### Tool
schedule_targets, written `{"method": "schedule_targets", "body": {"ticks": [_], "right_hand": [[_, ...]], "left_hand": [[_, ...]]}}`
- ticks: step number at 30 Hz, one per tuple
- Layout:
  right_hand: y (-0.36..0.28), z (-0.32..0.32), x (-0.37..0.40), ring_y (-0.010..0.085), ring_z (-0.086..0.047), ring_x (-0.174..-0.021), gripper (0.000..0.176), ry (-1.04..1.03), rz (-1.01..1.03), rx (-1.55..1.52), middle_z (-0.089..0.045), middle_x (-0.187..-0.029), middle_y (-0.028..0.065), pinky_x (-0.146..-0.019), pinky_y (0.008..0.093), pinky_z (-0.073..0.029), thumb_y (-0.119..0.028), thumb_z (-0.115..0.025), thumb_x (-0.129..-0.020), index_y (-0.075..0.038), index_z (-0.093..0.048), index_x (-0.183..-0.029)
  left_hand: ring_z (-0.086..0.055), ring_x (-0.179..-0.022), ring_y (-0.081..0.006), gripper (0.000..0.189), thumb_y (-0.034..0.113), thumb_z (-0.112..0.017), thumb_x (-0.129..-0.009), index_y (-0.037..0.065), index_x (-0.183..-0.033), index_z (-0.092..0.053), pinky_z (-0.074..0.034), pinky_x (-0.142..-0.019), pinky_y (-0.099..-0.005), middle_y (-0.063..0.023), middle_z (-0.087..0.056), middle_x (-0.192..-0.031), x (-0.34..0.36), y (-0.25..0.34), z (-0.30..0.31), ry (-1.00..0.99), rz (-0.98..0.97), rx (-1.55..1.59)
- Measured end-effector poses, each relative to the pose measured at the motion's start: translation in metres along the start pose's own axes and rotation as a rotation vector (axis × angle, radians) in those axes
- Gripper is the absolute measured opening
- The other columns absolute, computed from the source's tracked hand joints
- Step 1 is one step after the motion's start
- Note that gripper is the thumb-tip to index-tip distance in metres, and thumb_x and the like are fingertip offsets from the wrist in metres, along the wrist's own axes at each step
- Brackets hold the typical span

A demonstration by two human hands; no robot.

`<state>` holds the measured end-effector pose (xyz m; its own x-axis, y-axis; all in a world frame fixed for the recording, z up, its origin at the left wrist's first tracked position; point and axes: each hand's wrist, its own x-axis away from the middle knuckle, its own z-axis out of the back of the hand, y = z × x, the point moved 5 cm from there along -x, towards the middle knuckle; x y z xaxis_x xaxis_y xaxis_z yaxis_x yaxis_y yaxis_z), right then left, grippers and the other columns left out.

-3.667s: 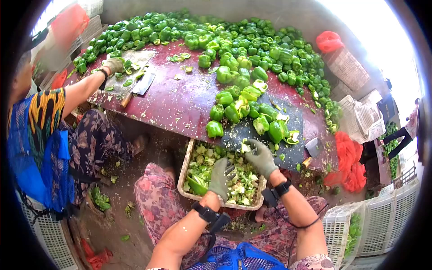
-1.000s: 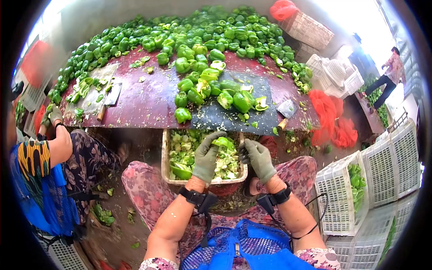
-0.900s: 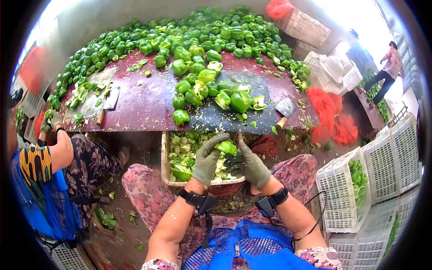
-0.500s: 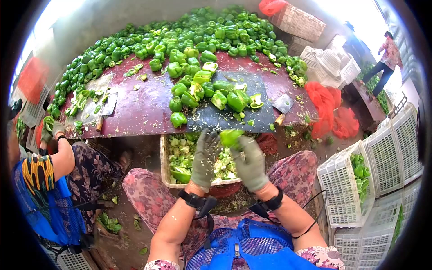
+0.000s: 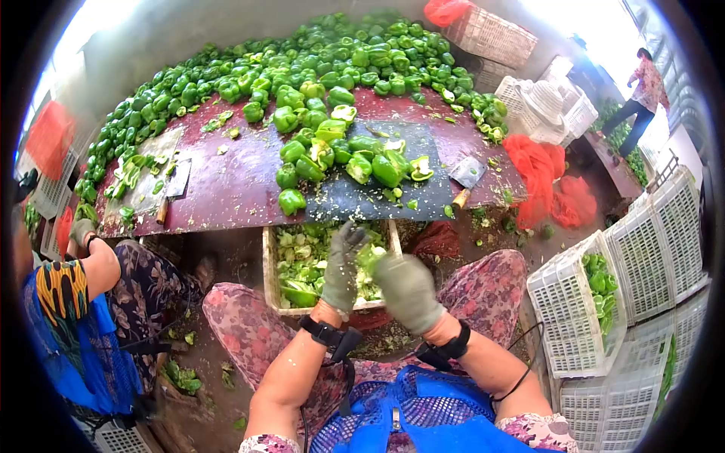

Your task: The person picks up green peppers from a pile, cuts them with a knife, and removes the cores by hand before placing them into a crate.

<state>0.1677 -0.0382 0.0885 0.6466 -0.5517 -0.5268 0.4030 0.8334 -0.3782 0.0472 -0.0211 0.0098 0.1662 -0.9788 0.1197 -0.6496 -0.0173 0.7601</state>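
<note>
My left hand, in a grey-green glove, is raised over a crate of pepper scraps. Its fingers are partly bent and apart, with no object visible in them. Beside it, my gloved right hand is smeared by motion at the crate's right side. A blurred green patch lies near its fingertips; I cannot make out whether it is a held pepper or scraps below. Whole and cut green peppers lie on the dark board beyond my hands. To their right rests a cleaver.
A large heap of green peppers covers the back of the table. Another cleaver lies left. A co-worker's gloved hand is at the left edge. Red netting and white crates stand right; another person is farther back.
My right hand has moved down and slightly left, and the pepper clearly held in it earlier is no longer distinct. My left hand stays nearly in place. The view has shifted slightly.
</note>
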Motion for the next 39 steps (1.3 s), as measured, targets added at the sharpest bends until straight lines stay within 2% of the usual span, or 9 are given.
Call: {"method": "schedule_targets", "body": {"ticks": [2, 10, 14, 16, 19, 21, 23, 29, 39], "right_hand": [[-0.001, -0.028, 0.018, 0.0294, -0.062, -0.085, 0.029, -0.419, -0.035, 0.051, -0.063, -0.099, 0.0141, -0.073, 0.0351, -0.051, -0.001, -0.062, -0.083, 0.001, -0.06, -0.112], [0.116, 0.097, 0.07, 0.016, -0.059, -0.094, 0.033, 0.453, -0.83, -0.535, -0.062, -0.106, 0.0072, -0.082, 0.03, -0.05, -0.025, -0.071, -0.088, -0.004, -0.063, -0.111], [0.193, 0.264, 0.183, 0.0104, -0.059, -0.08, 0.036, 0.949, -0.75, -0.058, -0.066, -0.098, 0.0039, -0.07, 0.0276, -0.05, -0.03, -0.062, -0.094, -0.007, -0.063, -0.122], [0.232, 0.334, 0.257, 0.0156, -0.064, -0.089, 0.028, 1.428, -0.795, -0.32, -0.068, -0.103, 0.0055, -0.078, 0.0302, -0.053, -0.021, -0.055, -0.097, -0.003, -0.064, -0.116], [0.292, 0.353, 0.333, 0.0221, -0.065, -0.094, 0.033, 1.418, -0.876, -0.678, -0.067, -0.106, 0.0088, -0.079, 0.0317, -0.053, -0.02, -0.052, -0.095, -0.007, -0.058, -0.125], [0.354, 0.324, 0.328, 0.0206, -0.063, -0.073, 0.029, 1.29, -0.958, -0.653, -0.067, -0.088, 0.0085, -0.069, 0.0303, -0.054, -0.026, -0.054, -0.095, -0.005, -0.059, -0.115], [0.249, 0.252, 0.162, 0.0191, -0.067, -0.073, 0.027, 0.915, -0.919, -0.491, -0.067, -0.091, 0.0096, -0.061, 0.0292, -0.054, -0.024, -0.062, -0.092, -0.005, -0.061, -0.111], [0.247, 0.065, -0.023, 0.0298, -0.061, -0.107, 0.041, -0.022, -0.711, 0.064, -0.064, -0.116, 0.0169, -0.094, 0.039, -0.047, -0.027, -0.065, -0.085, -0.01, -0.062, -0.122], [0.36, -0.033, -0.098, 0.0396, -0.042, -0.129, 0.059, -0.387, -0.678, 0.523, -0.038, -0.147, 0.018, -0.109, 0.0425, -0.035, -0.02, -0.053, -0.086, -0.011, -0.04, -0.142]], "left_hand": [[-0.049, -0.123, -0.0253, 0.078, 0.065, -0.036, -0.094, 0.004, -0.142, -0.037, -0.039, -0.104, -0.0381, -0.015, -0.05, -0.133, -0.005, -0.007, 0.008, -0.104, 0.014, -0.044], [-0.054, -0.12, -0.0252, 0.063, 0.054, -0.036, -0.099, 0.002, -0.135, -0.046, -0.042, -0.101, -0.0377, -0.0147, -0.056, -0.129, -0.003, -0.006, 0.012, -0.004, 0.089, -0.022], [-0.056, -0.115, -0.025, 0.057, 0.049, -0.038, -0.101, 0.002, -0.13, -0.049, -0.047, -0.093, -0.0373, -0.0141, -0.057, -0.125, -0.002, -0.003, 0.022, 0.033, 0.074, 0.037], [-0.056, -0.113, -0.0247, 0.056, 0.049, -0.038, -0.101, 0.002, -0.129, -0.05, -0.048, -0.091, -0.0371, -0.0133, -0.058, -0.121, -0.003, -0.005, 0.027, 0.074, 0.069, 0.08], [-0.057, -0.111, -0.0244, 0.055, 0.049, -0.038, -0.1, 0.002, -0.126, -0.051, -0.048, -0.091, -0.0367, -0.0123, -0.059, -0.117, -0.005, -0.008, 0.029, 0.132, 0.09, 0.106], [-0.058, -0.109, -0.0246, 0.053, 0.046, -0.04, -0.1, 0.001, -0.126, -0.051, -0.049, -0.09, -0.0372, -0.0127, -0.059, -0.117, -0.004, -0.01, 0.028, 0.162, 0.114, 0.098], [-0.059, -0.108, -0.0247, 0.053, 0.045, -0.041, -0.1, 0.001, -0.126, -0.05, -0.049, -0.09, -0.0374, -0.0136, -0.059, -0.118, -0.002, -0.009, 0.024, 0.159, 0.125, 0.091], [-0.06, -0.106, -0.0258, 0.053, 0.045, -0.041, -0.1, -0.001, -0.125, -0.051, -0.049, -0.09, -0.0383, -0.0154, -0.06, -0.116, -0.005, -0.018, 0.031, 0.197, 0.186, 0.106], [-0.058, -0.112, -0.0289, 0.048, 0.041, -0.043, -0.1, 0.0, -0.123, -0.051, -0.046, -0.096, -0.0416, -0.0159, -0.059, -0.117, -0.009, -0.026, 0.032, 0.243, 0.263, 0.207]]}}
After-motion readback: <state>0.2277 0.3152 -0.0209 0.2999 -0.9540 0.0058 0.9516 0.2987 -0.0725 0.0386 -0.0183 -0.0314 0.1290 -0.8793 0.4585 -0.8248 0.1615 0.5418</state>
